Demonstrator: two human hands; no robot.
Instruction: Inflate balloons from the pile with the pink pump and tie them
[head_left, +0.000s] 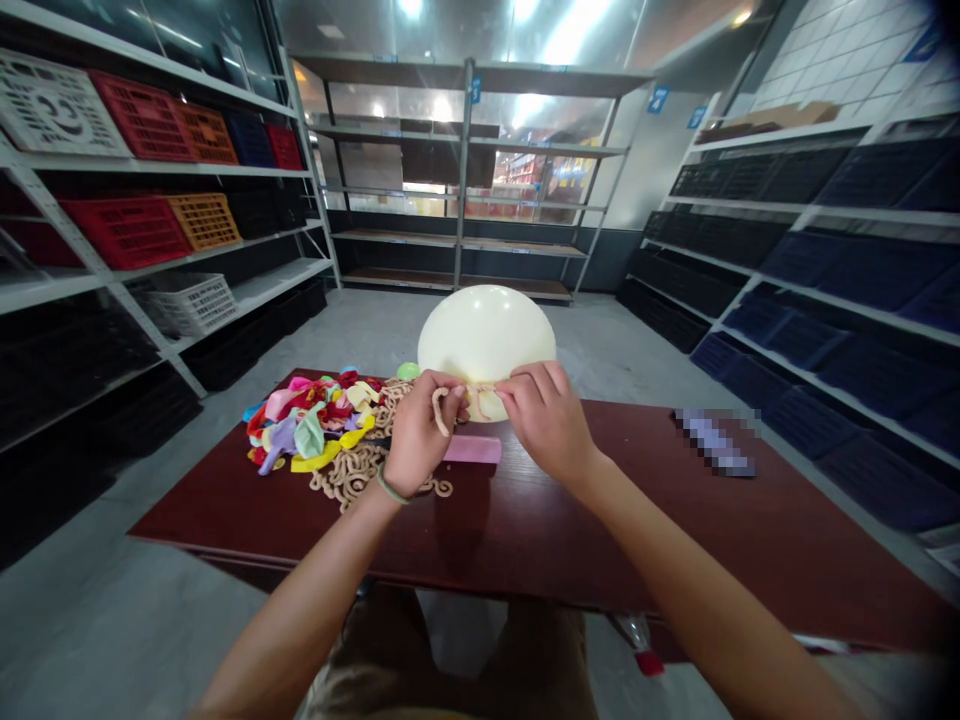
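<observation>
A large pale yellow inflated balloon (487, 335) is right behind my two hands, above the table. My left hand (421, 430) is closed on a tan cord (441, 412), whose loose end curls over the fingers. My right hand (547, 420) pinches the other stretch of this cord at the balloon's near side. Between the fingertips the cord and the balloon's neck overlap, and I cannot tell exactly how they are wound. Left of my left hand lie colourful deflated balloons (309, 432) and a heap of tan curly cords (349, 478).
On the dark red table (525, 540) are a pink flat object (474, 449) behind my left hand and a blurred purple item (712, 442) at the right. Shelves with red crates (127, 232) stand left; dark crates fill the right shelves. A metal rack (465, 180) stands behind.
</observation>
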